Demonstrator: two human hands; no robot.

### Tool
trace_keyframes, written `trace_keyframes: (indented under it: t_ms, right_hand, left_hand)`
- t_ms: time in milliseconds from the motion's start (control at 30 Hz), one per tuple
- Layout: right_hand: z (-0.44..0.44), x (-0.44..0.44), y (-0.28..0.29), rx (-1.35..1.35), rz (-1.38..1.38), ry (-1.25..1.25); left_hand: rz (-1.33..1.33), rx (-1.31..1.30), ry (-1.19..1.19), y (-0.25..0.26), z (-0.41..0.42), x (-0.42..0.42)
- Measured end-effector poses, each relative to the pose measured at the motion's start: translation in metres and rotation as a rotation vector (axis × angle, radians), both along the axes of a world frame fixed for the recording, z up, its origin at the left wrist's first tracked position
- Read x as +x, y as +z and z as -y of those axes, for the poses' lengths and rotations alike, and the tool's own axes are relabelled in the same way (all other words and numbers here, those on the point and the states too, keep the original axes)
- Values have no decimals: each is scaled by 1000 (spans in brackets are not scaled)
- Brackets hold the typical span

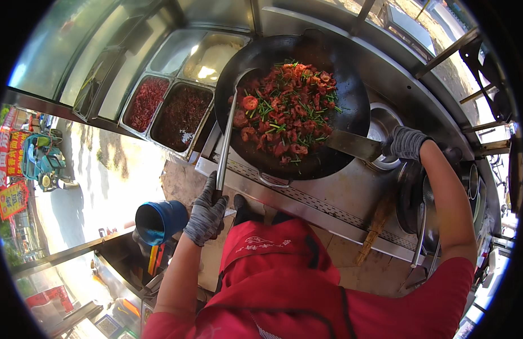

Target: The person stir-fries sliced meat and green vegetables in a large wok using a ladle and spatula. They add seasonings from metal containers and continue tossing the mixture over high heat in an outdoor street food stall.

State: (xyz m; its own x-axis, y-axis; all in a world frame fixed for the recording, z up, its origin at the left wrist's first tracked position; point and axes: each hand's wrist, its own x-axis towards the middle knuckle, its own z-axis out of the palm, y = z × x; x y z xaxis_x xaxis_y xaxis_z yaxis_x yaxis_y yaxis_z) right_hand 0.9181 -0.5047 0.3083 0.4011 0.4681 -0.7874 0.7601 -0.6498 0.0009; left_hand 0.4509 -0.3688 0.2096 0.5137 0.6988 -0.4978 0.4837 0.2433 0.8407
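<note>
A large black wok (350,106) stands on the steel counter, holding red sliced food mixed with chopped green stalks (287,106). My left hand (205,216), in a grey knit glove, grips the dark end of a long-handled metal ladle (227,144). The ladle's bowl lies at the wok's left side, partly hidden by the food. My right hand (407,142), gloved likewise, is closed around the handle of a wide flat metal blade, seemingly a cleaver or spatula (356,145). Its front end reaches over the wok's right rim and touches the food.
Steel ingredient pans (183,114) stand left of the wok, two with dark red contents. A round metal bowl (382,123) sits behind the blade. Further right are stacked pans (407,203) and a bamboo brush (378,224). A blue bucket (172,218) is near my left hand.
</note>
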Motion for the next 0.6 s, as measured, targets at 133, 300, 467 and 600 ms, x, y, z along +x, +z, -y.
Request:
trace_keyframes:
  t_ms: [133,300,467,600]
  right_hand:
    - [-35,-56,-119,447,-9,-81]
    - [-77,-92,-79,520,231,150]
    - [-59,-40,28,345,357,398]
    - [-42,12,10,-43,361,289]
  left_hand:
    - [174,-305,68,-7,22,49]
    - [146,-207,34,26,28,39]
    - [166,220,-59,-6,-18,22]
    - [162,-134,20,-10,-35,61]
